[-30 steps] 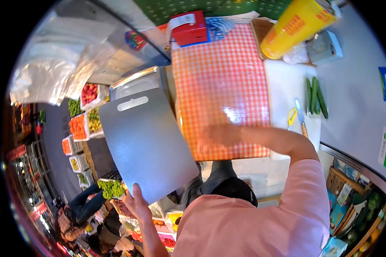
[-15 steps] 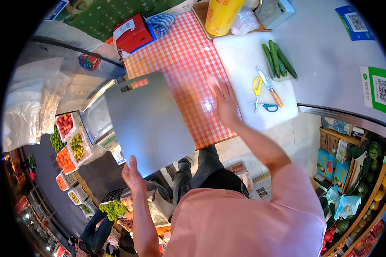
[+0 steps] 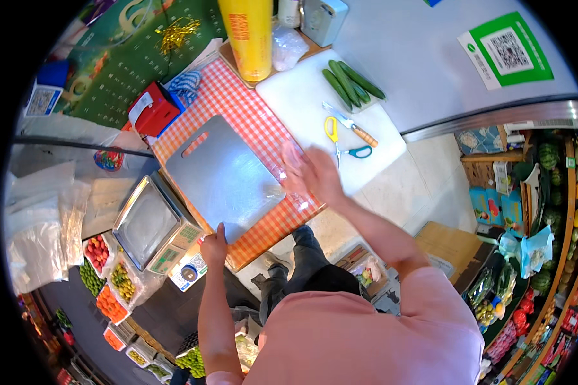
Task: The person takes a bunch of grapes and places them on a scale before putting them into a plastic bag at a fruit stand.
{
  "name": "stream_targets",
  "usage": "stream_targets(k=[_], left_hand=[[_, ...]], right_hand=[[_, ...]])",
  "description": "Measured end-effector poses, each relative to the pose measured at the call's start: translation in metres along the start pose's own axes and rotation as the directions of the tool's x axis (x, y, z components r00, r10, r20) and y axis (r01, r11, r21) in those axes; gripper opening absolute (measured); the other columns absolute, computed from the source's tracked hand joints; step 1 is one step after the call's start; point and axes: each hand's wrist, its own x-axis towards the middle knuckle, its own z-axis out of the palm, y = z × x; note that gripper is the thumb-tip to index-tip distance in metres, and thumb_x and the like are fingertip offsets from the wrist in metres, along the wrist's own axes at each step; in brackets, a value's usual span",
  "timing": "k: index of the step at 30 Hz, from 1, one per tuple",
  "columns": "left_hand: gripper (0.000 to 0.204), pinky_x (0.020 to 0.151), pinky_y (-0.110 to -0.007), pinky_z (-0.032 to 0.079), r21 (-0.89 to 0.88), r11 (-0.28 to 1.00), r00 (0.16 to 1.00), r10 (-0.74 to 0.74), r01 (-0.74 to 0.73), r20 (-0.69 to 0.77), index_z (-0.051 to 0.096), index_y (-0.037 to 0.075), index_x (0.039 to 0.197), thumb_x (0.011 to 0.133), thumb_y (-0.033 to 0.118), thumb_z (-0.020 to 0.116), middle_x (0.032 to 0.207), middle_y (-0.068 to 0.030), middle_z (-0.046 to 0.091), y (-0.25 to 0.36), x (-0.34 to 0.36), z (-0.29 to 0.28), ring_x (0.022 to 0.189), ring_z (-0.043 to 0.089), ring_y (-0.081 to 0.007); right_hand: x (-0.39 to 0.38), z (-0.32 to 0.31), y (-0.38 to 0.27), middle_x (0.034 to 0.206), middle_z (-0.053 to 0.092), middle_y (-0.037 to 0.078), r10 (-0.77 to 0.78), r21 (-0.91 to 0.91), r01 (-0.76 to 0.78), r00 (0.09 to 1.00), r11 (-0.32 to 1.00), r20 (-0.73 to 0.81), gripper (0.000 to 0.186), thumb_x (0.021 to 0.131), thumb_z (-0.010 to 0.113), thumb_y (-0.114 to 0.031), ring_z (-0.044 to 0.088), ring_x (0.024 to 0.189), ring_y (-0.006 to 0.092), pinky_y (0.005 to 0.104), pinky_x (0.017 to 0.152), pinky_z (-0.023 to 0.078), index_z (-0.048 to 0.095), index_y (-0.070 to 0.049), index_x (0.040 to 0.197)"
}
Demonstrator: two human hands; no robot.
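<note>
A grey cutting board [image 3: 228, 176] with a slot handle lies on the red-and-white checked tablecloth [image 3: 221, 90]. My left hand [image 3: 213, 247] grips its near-left corner, the thumb on top and the fingers partly hidden. My right hand [image 3: 315, 176] hovers just off the board's right edge, fingers apart, slightly blurred and holding nothing. Further right a white cutting board [image 3: 382, 144] carries several cucumbers [image 3: 350, 83], a knife [image 3: 359, 131] with a wooden handle, and scissors [image 3: 334, 138] with one yellow and one green grip.
A scale [image 3: 149, 224] with a metal tray stands left of the table. At the back are a red box [image 3: 154, 109], a blue-and-white cloth [image 3: 186, 86], a yellow roll [image 3: 249, 42] and a plastic bag [image 3: 288, 46]. Fruit boxes [image 3: 112, 301] sit low on the left.
The grey board has come down from a raised position over the table's left side onto the checked cloth, my left hand still on it. My right hand stays near the cloth's right side.
</note>
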Motion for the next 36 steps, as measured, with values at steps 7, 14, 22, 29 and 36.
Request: stream_targets(k=[7,14,22,29,36], left_hand=[[0.043,0.060,-0.042,0.049,-0.111,0.987,0.988,-0.130,0.120,-0.085,0.066,0.003,0.070,0.092,0.039,0.056,0.060,-0.0142,0.063,-0.020,-0.056,-0.035,0.059,0.065,-0.0305],[0.028,0.063,-0.045,0.050,-0.172,0.984,0.999,0.043,-0.043,-0.004,0.068,0.005,0.086,0.089,0.030,0.059,0.072,-0.0159,0.066,0.025,-0.081,0.017,0.068,0.065,-0.0341],[0.028,0.071,-0.047,0.052,-0.140,0.966,0.976,0.216,-0.216,-0.014,0.063,0.007,0.102,0.087,0.030,0.063,0.094,-0.0148,0.068,0.180,-0.028,0.039,0.082,0.066,-0.0375],[0.017,0.070,-0.036,0.051,-0.499,0.808,0.949,0.270,-0.315,-0.163,0.064,0.001,0.097,0.086,0.015,0.065,0.089,-0.0135,0.064,0.214,0.015,0.061,0.078,0.064,-0.0243],[0.011,0.067,-0.033,0.051,-0.424,0.795,0.899,0.414,-0.434,-0.143,0.064,0.005,0.094,0.085,0.011,0.067,0.085,-0.0091,0.060,0.246,0.013,0.085,0.073,0.063,-0.0206]], right_hand=[[0.045,-0.089,0.112,0.105,0.059,0.014,0.256,-0.559,-0.327,0.945,0.762,-0.203,0.023,0.082,0.063,-0.015,0.056,0.103,0.0342,0.0445,0.082,0.047,0.064,-0.005,0.102],[0.000,-0.033,0.012,0.094,0.060,0.015,0.122,-0.253,-0.082,0.982,0.964,0.147,0.042,0.091,0.055,-0.017,0.062,0.068,0.0367,0.0456,0.059,0.051,0.047,-0.012,0.131],[-0.051,0.020,-0.010,0.099,0.056,0.016,0.285,-0.276,-0.205,0.913,0.939,0.292,0.046,0.091,0.057,-0.021,0.062,0.077,0.0373,0.0474,0.063,0.051,0.048,-0.016,0.135],[-0.072,0.007,-0.005,0.102,0.055,0.014,0.322,-0.241,-0.271,0.923,0.932,0.209,0.041,0.090,0.060,-0.020,0.061,0.086,0.0327,0.0441,0.068,0.051,0.054,-0.015,0.130],[-0.081,0.010,0.006,0.103,0.053,0.013,0.273,-0.195,-0.238,0.945,0.951,0.178,0.043,0.090,0.058,-0.014,0.061,0.087,0.0317,0.0443,0.067,0.052,0.052,-0.016,0.132]])
